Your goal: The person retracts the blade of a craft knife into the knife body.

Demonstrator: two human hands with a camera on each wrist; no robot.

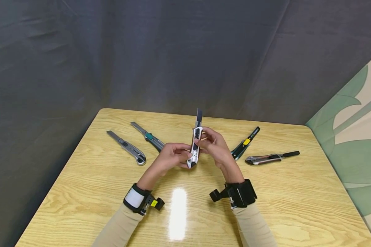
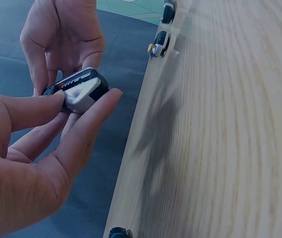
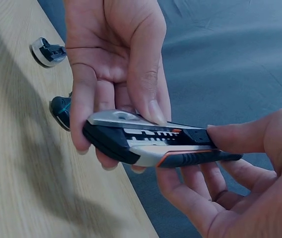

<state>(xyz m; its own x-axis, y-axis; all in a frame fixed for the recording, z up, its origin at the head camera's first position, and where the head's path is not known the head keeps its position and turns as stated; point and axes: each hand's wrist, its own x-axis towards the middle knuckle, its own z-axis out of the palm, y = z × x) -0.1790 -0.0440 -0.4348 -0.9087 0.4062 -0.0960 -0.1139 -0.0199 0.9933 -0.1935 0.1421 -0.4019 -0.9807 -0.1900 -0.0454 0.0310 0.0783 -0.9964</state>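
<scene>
Both hands hold one utility knife (image 1: 196, 145) above the middle of the table, its dark blade (image 1: 199, 116) extended and pointing away from me. The knife body is white and black with orange trim, clearest in the right wrist view (image 3: 151, 144). My left hand (image 1: 172, 156) pinches the rear end between thumb and fingers. My right hand (image 1: 215, 145) grips it farther forward, the thumb on the black slider (image 3: 195, 137) and the fingers curled beneath. In the left wrist view, the knife's rear end (image 2: 84, 95) faces the camera.
On the left of the wooden table (image 1: 80, 192) lie a grey utility knife (image 1: 128, 148) and one with a teal slider (image 1: 148, 136). To the right are a knife with a yellow slider (image 1: 245, 143) and a black-and-grey one (image 1: 270, 157). A dark curtain (image 1: 185, 58) hangs behind.
</scene>
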